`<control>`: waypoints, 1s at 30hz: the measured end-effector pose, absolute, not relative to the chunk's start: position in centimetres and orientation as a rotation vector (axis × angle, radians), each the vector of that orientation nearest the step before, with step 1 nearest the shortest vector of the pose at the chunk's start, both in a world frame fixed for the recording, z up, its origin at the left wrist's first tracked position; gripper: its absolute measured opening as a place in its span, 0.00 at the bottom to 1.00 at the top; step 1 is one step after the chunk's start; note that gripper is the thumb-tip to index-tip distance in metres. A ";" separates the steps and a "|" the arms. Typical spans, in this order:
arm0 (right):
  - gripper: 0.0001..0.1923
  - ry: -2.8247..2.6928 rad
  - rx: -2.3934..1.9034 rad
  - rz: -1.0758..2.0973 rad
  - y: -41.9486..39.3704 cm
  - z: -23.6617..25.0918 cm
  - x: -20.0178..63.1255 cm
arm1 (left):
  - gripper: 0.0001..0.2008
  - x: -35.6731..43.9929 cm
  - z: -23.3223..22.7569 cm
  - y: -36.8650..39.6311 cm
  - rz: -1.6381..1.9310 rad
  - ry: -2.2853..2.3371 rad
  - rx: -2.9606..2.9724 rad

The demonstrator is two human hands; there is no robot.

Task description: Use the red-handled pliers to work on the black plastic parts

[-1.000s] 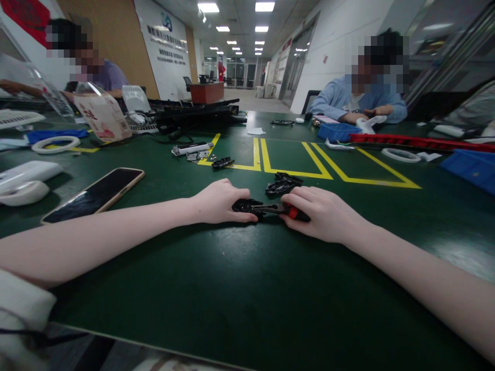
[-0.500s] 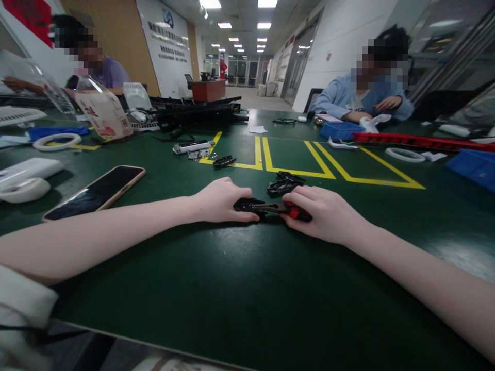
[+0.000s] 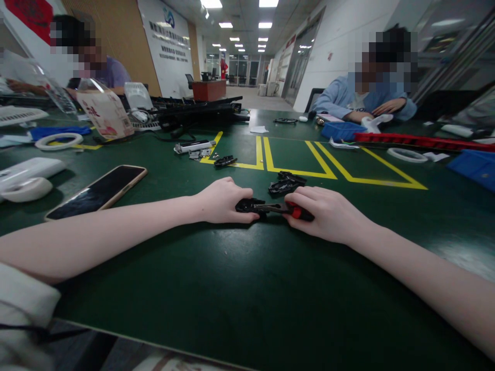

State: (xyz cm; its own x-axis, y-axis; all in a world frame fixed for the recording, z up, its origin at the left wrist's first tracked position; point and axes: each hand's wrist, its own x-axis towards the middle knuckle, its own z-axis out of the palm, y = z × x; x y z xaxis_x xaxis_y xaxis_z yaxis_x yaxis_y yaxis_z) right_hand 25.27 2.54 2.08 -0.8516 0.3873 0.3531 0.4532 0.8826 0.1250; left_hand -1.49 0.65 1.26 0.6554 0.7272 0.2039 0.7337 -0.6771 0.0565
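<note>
**Screwdriver and black part held low on the green counter**

Screwdriver (image 3: 288,209) lies almost flat on the green counter (image 3: 247,288), straight ahead of you between both hands. Your right hand (image 3: 328,214) has its fingers (image 3: 305,198) clamped around the red and black handle, with the dark shaft pointing left. Your left hand (image 3: 220,201) rests knuckles up on the counter, its fingers curled together over a small black part (image 3: 249,205), pinning it down; the screwdriver's tip meets that part, though exactly where it touches is too small to tell.

Just beyond your right hand, a little heap of black pieces (image 3: 286,184) sits near the yellow tape lines (image 3: 301,159). Another small black piece (image 3: 225,161) lies on the tape farther back, and a white and black tool (image 3: 193,147) lies near it with some small metal bits beside it.

To your left, a phone (image 3: 98,190) lies face up with a dark screen, well apart from your forearm. Beyond it are two white housings (image 3: 27,178) and a white ring (image 3: 59,140).

Across the counter, one person in a light blue top (image 3: 344,98) sits at the far right with both hands by a blue tray (image 3: 340,131), beside a long red strip (image 3: 417,140). Another person in a purple top (image 3: 112,74) sits at the far left behind a cardboard box (image 3: 105,114).
</note>
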 end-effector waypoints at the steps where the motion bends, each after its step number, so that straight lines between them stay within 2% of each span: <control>1: 0.10 -2.736 -0.625 -0.289 2.6 2.1 25.3 | 0.21 -1.5 1.3 0.7 -0.324 -1.248 -2.830; 30: 0.12 -2.776 -0.551 -0.364 2.9 2.6 25.7 | 0.24 -1.6 1.1 0.9 -0.288 -1.196 -2.819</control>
